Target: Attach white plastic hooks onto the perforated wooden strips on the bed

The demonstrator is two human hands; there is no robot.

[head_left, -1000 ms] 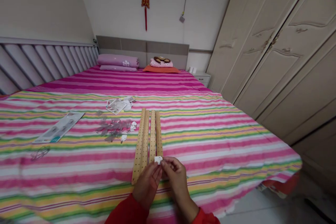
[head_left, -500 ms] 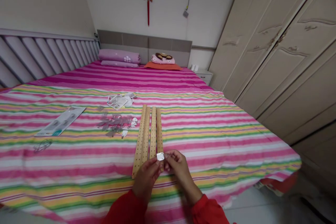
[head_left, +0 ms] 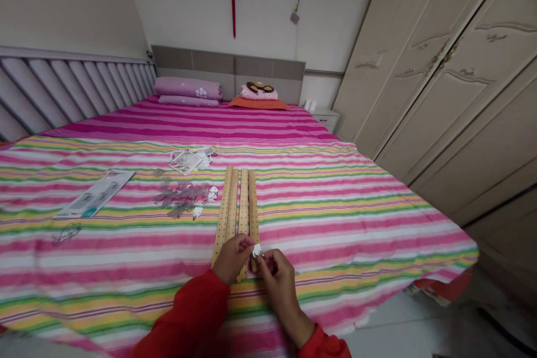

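Observation:
Just above the near ends of the wooden strips, a small white piece (head_left: pixel 257 250) is between my two hands. My right hand (head_left: pixel 280 277) pinches its lower right side, where a small dark bit shows by the fingertips. My left hand (head_left: pixel 232 255) is closed, its fingertips at the piece's left edge. Beneath and beyond my hands lie several long wooden strips (head_left: pixel 243 196) dotted with small holes. Left of them is a scatter of small grey, translucent-looking pieces (head_left: pixel 182 194). Two similar white pieces (head_left: pixel 197 212) lie at its right side.
Further left are a white blister card (head_left: pixel 98 193) with metal hooks and a loose tangle of thin wire (head_left: pixel 66 233). Behind the scatter sits a pile of clear and white packaging (head_left: pixel 188 161). Everything lies on a striped sheet (head_left: pixel 356 224) on a bed; a wardrobe (head_left: pixel 453 84) stands right.
My left hand has turned and shifted slightly up and left. My right hand has moved a little lower, and the white piece is tilted differently. The view has shifted slightly.

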